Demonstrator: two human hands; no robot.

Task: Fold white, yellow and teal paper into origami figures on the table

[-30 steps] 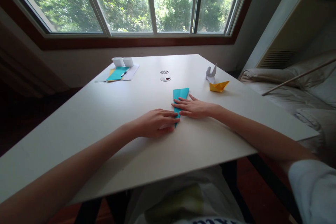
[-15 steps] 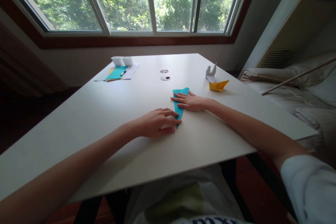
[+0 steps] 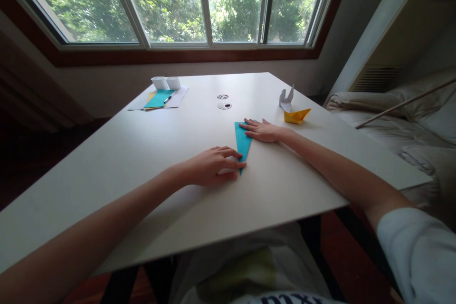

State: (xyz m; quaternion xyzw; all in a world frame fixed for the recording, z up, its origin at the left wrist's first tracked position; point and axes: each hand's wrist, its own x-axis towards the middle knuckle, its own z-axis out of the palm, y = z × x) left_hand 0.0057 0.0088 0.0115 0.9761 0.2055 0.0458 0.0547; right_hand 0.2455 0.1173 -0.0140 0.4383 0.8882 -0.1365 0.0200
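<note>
A blue folded sheet of paper (image 3: 243,145) lies flat on the white table (image 3: 199,133), a long narrow triangle with its point toward me. My left hand (image 3: 215,166) rests at its lower left, fingertips touching the paper near the point, fingers apart. Across the wide far end, my right hand (image 3: 262,131) lies flat with fingers spread, pressing on the paper's upper right part. That hand hides the upper right corner.
At the back left are a blue sheet (image 3: 159,98), a pen (image 3: 168,97), other sheets and two white paper boxes (image 3: 166,83). A yellow paper boat (image 3: 297,116) and a white folded paper figure (image 3: 286,99) stand right of my right hand. Two round inserts (image 3: 224,105) sit mid-table.
My right hand has slid up and to the right over the paper, baring more of its middle. The far edge now looks straighter. My left hand stays almost where it was.
</note>
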